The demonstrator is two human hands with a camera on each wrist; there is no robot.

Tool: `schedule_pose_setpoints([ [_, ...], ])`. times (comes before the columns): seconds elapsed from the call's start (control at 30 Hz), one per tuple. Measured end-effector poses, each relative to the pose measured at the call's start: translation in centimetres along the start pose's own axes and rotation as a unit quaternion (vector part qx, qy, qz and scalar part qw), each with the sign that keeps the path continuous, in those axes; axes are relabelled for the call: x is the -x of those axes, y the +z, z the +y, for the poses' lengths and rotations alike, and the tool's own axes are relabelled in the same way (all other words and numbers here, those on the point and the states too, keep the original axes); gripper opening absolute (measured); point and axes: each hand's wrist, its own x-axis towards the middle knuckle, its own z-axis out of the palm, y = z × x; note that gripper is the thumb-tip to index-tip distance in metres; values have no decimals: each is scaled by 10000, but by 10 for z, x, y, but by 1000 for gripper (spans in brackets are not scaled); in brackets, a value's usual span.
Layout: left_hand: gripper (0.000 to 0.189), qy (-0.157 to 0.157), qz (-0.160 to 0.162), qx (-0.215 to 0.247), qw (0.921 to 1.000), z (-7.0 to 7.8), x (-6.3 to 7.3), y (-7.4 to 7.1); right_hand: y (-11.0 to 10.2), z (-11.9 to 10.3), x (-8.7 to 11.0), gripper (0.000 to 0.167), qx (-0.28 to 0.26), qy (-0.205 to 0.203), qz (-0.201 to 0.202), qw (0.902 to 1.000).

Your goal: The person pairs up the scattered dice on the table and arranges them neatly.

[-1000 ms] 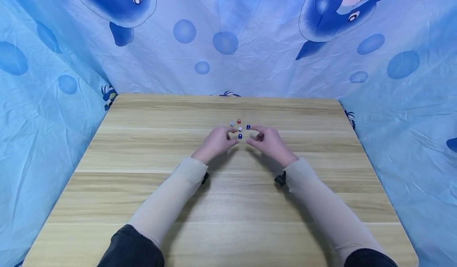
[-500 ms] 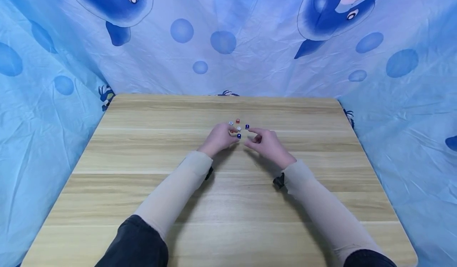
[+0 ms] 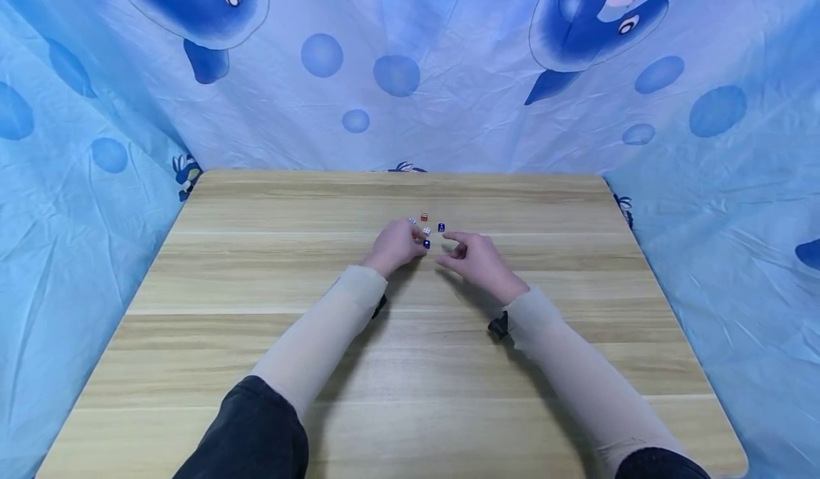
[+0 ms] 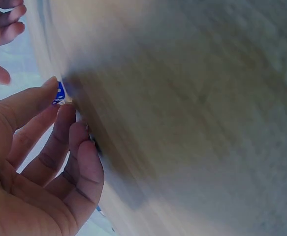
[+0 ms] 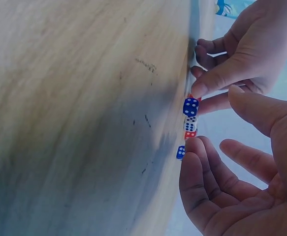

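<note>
Pinched in the left hand (image 3: 393,245) fingers (image 5: 217,78): a blue die (image 5: 190,106), low over the wooden counter (image 3: 256,337) beside other dice (image 5: 189,128); right hand (image 3: 477,262) alongside, fingers loosely spread, holding nothing.

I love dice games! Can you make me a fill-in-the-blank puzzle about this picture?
1. The left hand pinches a die that is ___ in colour.
2. The dice lie on a ___ table.
3. The right hand holds ___.
4. The die farthest from the person is ___.

Missing words: blue; wooden; nothing; red
</note>
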Motion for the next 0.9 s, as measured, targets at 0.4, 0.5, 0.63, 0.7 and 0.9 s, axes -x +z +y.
schedule_pose_setpoints([
  [0.4,22,-98,-25,-345,9994,2,-6,3,1,6,-1,58,-135,33,-52,9999],
  [0.5,19,-139,11,-374,9992,3,-5,3,1,5,-1,58,-106,7,-46,9999],
  [0.63,16,-158,41,-389,9991,4,-5,4,1,5,-1,58,-96,30,-53,9999],
  [0.7,16,-141,35,-374,9992,3,-4,4,2,5,-1,58,-105,56,-71,9999],
  [0.9,15,-67,-7,-334,9994,2,0,5,3,4,-2,58,-88,55,-129,9999],
])
